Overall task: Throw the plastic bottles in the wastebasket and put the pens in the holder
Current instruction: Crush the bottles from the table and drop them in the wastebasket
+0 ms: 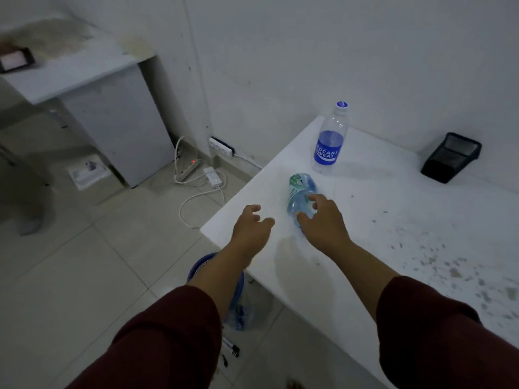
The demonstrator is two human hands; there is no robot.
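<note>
White walls and pale floor tiles frame a white table [365, 220] whose near corner juts toward the wearer. Low on the floor, left of that corner and partly hidden by the left forearm, stands a blue wastebasket [196, 269]; something clear and blue shows inside it, perhaps a bottle already thrown, though I cannot be sure. Below it, pens [231, 349] lie on the tiles, so that half of the job looks untouched. The left hand [252, 228] hovers over the table corner, fingers loosely curled and apart, holding nothing. Just right of it, the right hand [323, 217] reaches onto a crushed bottle [300, 192] lying on its side, fingers spread over its near end, not yet visibly closed. Farther back an upright blue-labelled bottle [330, 141] waits, and at far right sits the black holder [449, 157], seemingly empty.
</note>
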